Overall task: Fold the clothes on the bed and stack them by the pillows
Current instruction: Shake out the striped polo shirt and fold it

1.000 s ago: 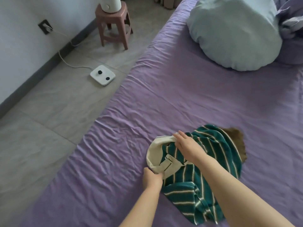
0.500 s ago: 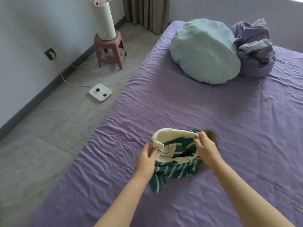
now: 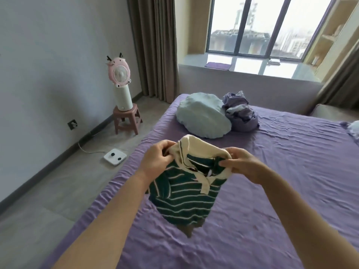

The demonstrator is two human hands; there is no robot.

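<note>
A green striped sweater point(image 3: 184, 199) with a cream collar point(image 3: 202, 152) is held up above the purple bed point(image 3: 272, 191), its body hanging down from the collar with the lower hem close over the sheet. A brownish piece of fabric point(image 3: 189, 231) is seen just below the hem; what it is cannot be told. The collar's left end is pinched by the left hand point(image 3: 157, 162), with fingers and thumb curled round the cream edge. The right end is gripped by the right hand point(image 3: 242, 164), thumb in front of the cloth and fingers behind it. The collar is stretched between the two hands, and both forearms are extended from the bottom of the view.

Farther up the bed, a pale blue pillow point(image 3: 204, 117) is lain near the left edge, and a crumpled lilac bundle point(image 3: 240, 115) is pressed against its right side. On the floor point(image 3: 58, 191) beside the bed, a white scale point(image 3: 115, 157) is placed, well apart from a pink stool point(image 3: 127, 120) by the wall. A white and pink fan point(image 3: 120, 84) is stood on the stool. Brown curtains point(image 3: 155, 45) are hung beside a large window point(image 3: 262, 26) beyond the head of the bed.
</note>
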